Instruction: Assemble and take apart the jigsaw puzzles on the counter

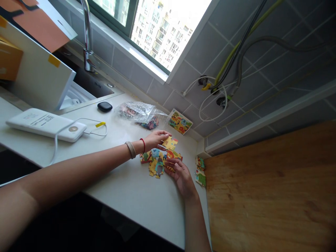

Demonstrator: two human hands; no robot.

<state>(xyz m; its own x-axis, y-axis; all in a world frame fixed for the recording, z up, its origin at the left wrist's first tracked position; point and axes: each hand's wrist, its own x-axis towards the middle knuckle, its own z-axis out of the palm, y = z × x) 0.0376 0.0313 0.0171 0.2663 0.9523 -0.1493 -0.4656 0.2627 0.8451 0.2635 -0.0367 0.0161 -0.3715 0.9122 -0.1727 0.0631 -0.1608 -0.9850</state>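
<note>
Between the fingers and thumb of my left hand (155,140) is a yellow jigsaw piece (170,142), raised at the far edge of a partly joined jigsaw puzzle (156,166). Yellow, blue and red animal pictures cover the joined pieces, which lie flat on the white countertop (136,196). My right hand (181,177) rests along the puzzle's right side with its fingers stretched out and apart, their tips at the pieces. Against the wall leans a picture card (180,121) with a similar animal scene. Part of the puzzle is hidden behind my fingers.
Clear plastic bags (139,112) of puzzle pieces lie behind my left hand. More pieces (200,176) sit by the wooden board (262,185) at right. A white power bank (47,124) with a cable, a black case (105,106) and a sink (91,85) are at left.
</note>
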